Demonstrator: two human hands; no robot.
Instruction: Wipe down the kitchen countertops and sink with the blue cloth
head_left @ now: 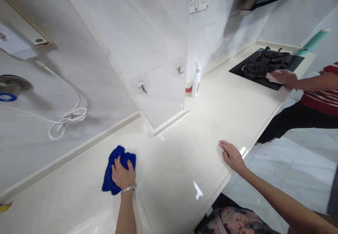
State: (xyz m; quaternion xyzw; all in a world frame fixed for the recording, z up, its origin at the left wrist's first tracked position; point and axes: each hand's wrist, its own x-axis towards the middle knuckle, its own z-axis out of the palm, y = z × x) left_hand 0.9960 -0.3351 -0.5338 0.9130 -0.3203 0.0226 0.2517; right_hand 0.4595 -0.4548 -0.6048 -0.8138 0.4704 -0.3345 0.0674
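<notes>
My left hand (pixel 123 174), a silver bangle at its wrist, presses down on a crumpled blue cloth (pixel 108 181) that lies on the cream countertop (pixel 174 170). Its fingers are bent over the cloth. Off to the right, my right hand (pixel 232 156) rests on the counter near the front edge, fingers stretched out and holding nothing. Its palm is hidden from view.
Beside the wall corner stand a white spray bottle (pixel 195 81) and a red-and-white container (pixel 188 87). Another person's hand (pixel 286 78) holds a pale cloth on the black gas hob (pixel 248 68). White cable (pixel 71 116) hangs at left.
</notes>
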